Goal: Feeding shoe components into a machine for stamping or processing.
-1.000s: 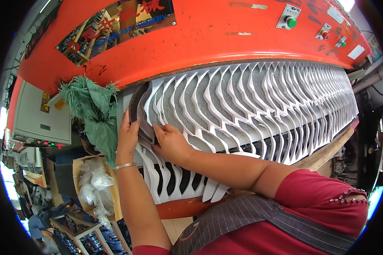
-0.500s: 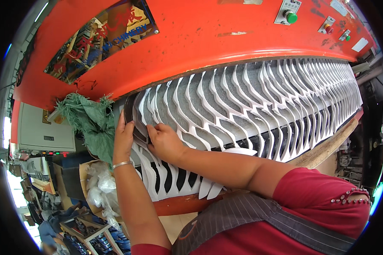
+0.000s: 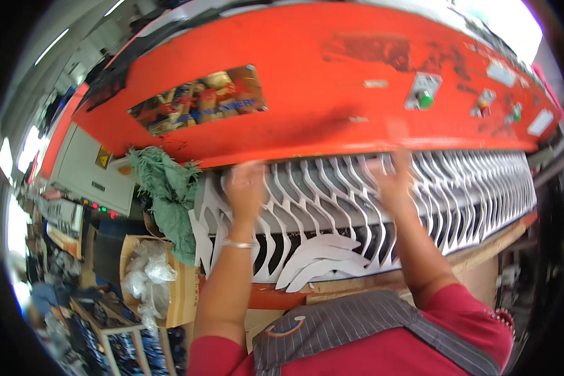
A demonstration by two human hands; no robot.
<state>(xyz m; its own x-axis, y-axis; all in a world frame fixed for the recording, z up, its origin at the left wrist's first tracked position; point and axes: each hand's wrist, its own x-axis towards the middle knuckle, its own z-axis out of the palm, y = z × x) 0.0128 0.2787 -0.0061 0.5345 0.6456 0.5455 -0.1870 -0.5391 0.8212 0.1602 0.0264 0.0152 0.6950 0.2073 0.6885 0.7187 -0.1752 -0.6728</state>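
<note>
My left hand (image 3: 247, 188) is over the left part of a long cut sheet (image 3: 319, 203), close to the red machine's lower edge. Motion smears its fingers, so what it holds, if anything, cannot be made out. My right hand (image 3: 391, 182) is above the middle of the sheet, blurred, thumb and fingers apart, with nothing visible in it. The sheet is a white web of wavy strips around curved gaps, grey at the back and black nearer me. Loose curved white pieces (image 3: 323, 255) lie on its near edge between my forearms.
A red machine body (image 3: 307, 81) spans the back, with a green button (image 3: 425, 99) and a red button (image 3: 484, 108). Green woven cloth (image 3: 169, 191) hangs at its left end. A cardboard box (image 3: 182, 282) with clear plastic stands at lower left, near a rack (image 3: 122, 329).
My hands have left the dark curved cutting die they gripped at the sheet's left end; it no longer shows. My right hand has swung right, away from my left. The view has shifted upward.
</note>
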